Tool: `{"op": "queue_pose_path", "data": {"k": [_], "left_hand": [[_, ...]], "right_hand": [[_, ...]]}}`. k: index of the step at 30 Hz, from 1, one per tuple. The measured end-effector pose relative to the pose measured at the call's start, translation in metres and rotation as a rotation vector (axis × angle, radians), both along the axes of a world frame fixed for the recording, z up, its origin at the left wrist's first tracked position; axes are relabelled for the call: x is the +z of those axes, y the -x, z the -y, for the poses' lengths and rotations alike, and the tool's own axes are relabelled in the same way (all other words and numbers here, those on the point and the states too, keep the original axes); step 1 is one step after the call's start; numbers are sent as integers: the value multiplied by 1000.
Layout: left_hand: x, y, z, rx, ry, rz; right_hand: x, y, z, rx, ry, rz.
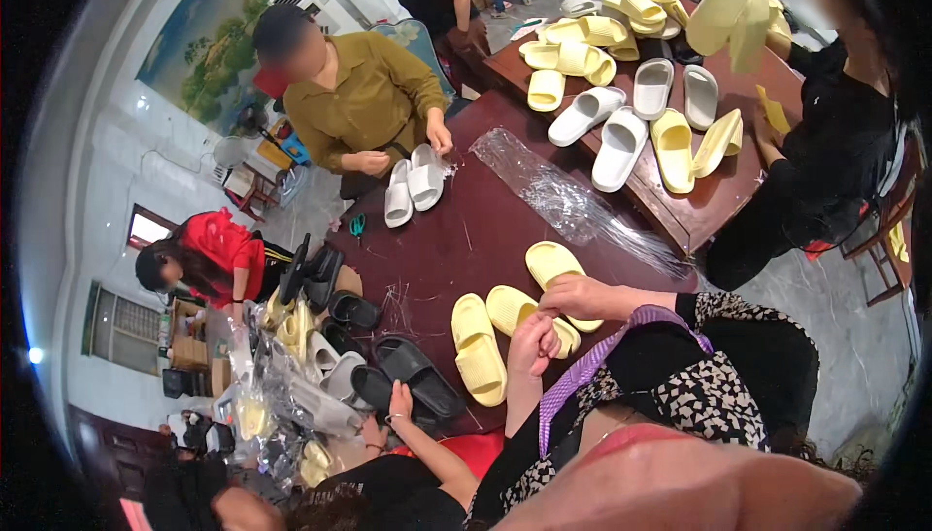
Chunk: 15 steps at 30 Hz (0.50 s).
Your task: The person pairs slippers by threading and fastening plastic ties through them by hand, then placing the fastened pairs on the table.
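Our left hand [534, 342] is curled tight on the heel of a yellow slipper [529, 317], and our right hand [582, 296] pinches its far side. The slipper lies on the dark red table [466, 230], pointing up-left. Another yellow slipper [479, 348] lies just left, nearer our left hand.

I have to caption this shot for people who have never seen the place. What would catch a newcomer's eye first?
The yellow slides lying on the dark red table, just beyond the left hand and right hand, stand out first. Further back, a heap of white and yellow slides crowds the far table, with a crumpled clear plastic sheet lying between. At lower left, black slides lie beside plastic-bagged pairs.
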State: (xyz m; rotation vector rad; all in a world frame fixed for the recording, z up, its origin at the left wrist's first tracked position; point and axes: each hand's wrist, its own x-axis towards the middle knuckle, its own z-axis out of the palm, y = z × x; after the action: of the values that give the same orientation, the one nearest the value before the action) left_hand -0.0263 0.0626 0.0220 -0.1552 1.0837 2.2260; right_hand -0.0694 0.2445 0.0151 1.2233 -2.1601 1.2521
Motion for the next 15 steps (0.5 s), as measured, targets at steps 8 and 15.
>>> {"op": "queue_pose_path", "data": {"k": [8, 15], "left_hand": [[-4, 14, 2, 308, 191, -490], [-6, 15, -25, 217, 231, -539]], "right_hand": [[18, 2, -14, 43, -29, 185], [46, -5, -18, 220, 257, 734]]}}
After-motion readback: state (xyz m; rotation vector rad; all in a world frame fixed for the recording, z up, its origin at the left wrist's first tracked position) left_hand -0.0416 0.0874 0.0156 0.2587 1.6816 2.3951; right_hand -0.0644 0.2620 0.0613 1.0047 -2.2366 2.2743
